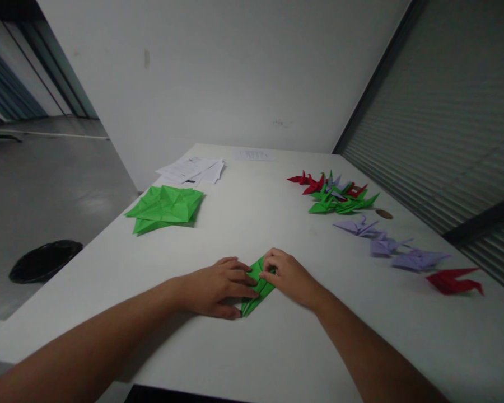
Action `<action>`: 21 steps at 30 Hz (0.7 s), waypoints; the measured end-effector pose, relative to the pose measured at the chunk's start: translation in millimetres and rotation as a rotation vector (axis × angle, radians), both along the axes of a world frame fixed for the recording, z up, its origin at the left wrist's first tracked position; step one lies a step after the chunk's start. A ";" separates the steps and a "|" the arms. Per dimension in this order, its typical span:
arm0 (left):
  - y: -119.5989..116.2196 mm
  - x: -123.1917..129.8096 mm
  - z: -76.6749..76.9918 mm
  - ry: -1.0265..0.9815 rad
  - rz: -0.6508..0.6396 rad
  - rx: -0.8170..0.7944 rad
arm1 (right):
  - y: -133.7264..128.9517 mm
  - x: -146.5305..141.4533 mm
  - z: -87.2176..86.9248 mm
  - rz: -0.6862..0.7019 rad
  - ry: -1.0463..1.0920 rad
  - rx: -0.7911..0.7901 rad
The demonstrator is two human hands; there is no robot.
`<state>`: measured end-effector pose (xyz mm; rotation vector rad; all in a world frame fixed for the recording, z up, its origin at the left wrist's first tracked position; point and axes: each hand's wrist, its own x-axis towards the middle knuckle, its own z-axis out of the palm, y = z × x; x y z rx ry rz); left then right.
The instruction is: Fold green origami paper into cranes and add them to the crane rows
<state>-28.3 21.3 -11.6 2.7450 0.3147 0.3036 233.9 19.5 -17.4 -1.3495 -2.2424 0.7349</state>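
Note:
A piece of green origami paper [258, 296], folded into a narrow diamond-like shape, lies on the white table in front of me. My left hand [222, 288] rests flat on its left side, fingers stretched out and pressing it to the tabletop. At its upper right, my right hand [286, 274] has its fingers curled, thumb and forefinger pinching the paper's edge. Parts of the folds are hidden under both hands.
Creased green sheets [166, 207] are stacked at the left, before some printed papers [193, 169]. Folded cranes in red, green and purple [340, 196] sit at the back right. Purple cranes [420, 258] and a red crane [453, 281] line the right side. A black-lined bin [46, 262] stands on the floor.

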 end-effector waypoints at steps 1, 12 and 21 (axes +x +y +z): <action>0.1 -0.3 -0.6 0.007 -0.001 0.012 | 0.1 -0.2 -0.6 -0.001 -0.007 0.000; 2.3 -2.2 0.9 -0.015 -0.042 0.047 | 0.9 -1.3 -5.5 0.000 -0.098 0.011; -0.3 0.6 2.4 -0.076 -0.085 0.055 | -0.4 -2.6 -7.9 -0.014 -0.163 0.050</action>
